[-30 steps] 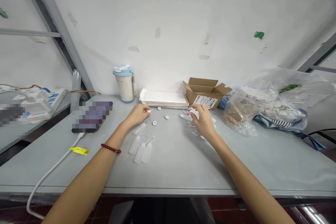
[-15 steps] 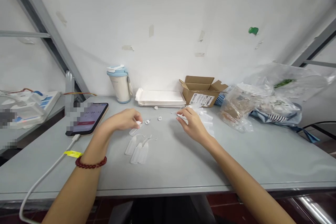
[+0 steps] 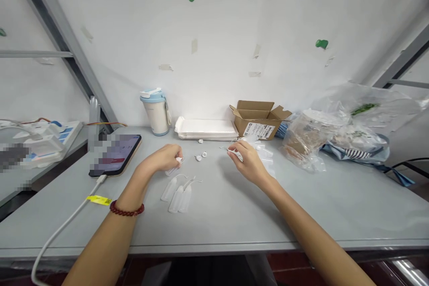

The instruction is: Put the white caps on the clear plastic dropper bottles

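My left hand (image 3: 166,157) is closed in a pinch, with a small white cap (image 3: 180,160) showing at its fingertips. Under those fingers lies a partly hidden translucent bottle (image 3: 171,171). Nearer me are three translucent squeeze bottles (image 3: 176,199) with thin curved nozzles, lying on the table. Between the hands, three loose white caps (image 3: 199,158) rest on the surface. Thumb and fingers of my right hand (image 3: 246,157) are pinched at a small white nozzle piece (image 3: 224,147), its thin end pointing left. Several more translucent bottles (image 3: 267,156) lie behind this hand, partly covered.
At the back of the grey table (image 3: 228,221) stand a lidded cup (image 3: 156,114), a stack of white trays (image 3: 208,128) and an open cardboard box (image 3: 258,121). Plastic bags (image 3: 306,138) fill the back right. A phone (image 3: 117,154) with a charging cable (image 3: 67,223) is left.
One loose cap that was beside my left fingers now sits farther right, close to another cap. My left hand has shifted slightly right. The right hand stays nearly in place; the view tilts a little.
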The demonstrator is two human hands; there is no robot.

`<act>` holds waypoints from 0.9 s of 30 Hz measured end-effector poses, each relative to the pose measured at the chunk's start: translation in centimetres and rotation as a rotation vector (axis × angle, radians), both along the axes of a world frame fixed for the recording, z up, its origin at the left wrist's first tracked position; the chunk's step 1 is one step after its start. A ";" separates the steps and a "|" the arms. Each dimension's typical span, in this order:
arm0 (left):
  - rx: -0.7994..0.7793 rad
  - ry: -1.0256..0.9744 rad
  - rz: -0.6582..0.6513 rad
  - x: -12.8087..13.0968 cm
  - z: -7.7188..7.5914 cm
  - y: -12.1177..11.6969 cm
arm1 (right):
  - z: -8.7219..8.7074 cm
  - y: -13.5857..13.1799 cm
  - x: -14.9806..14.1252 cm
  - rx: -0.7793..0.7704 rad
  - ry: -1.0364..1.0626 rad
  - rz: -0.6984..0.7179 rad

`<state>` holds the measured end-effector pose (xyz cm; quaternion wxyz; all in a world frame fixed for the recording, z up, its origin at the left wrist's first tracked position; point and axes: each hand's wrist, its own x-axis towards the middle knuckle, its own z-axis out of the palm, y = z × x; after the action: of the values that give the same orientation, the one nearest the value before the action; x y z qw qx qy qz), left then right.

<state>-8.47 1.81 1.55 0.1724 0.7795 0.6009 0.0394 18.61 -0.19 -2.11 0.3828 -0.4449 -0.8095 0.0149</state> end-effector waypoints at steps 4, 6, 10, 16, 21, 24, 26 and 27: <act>0.028 -0.039 0.001 -0.1 -0.1 0.2 | -0.2 -0.1 -0.2 0.005 0.000 0.017; 0.031 -0.077 -0.009 -0.2 -0.2 0.4 | -0.2 -0.2 -0.3 0.004 -0.009 0.025; 0.023 -0.205 -0.074 -0.1 0.1 0.2 | 0.0 -0.3 -0.4 0.015 -0.014 0.026; -0.001 -0.635 -0.135 2.0 1.1 -1.1 | 0.3 -0.8 -0.9 0.074 0.061 0.037; -0.069 -1.067 -0.117 5.1 0.6 -2.0 | 0.4 -2.1 -2.7 -0.065 0.215 0.126; -0.098 -1.222 -0.094 6.7 -0.2 -2.4 | 0.7 -2.8 -3.5 -0.201 0.309 0.160; -0.118 -1.278 -0.094 7.3 -0.5 -2.6 | 0.8 -2.9 -3.7 -0.270 0.394 0.194; -0.136 -1.296 -0.088 7.4 -0.5 -2.7 | 0.8 -2.9 -3.7 -0.295 0.438 0.210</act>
<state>-1.11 -0.86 1.03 0.5503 0.6091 0.3438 0.4560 14.89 -3.13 -1.35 0.4760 -0.3956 -0.7384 0.2677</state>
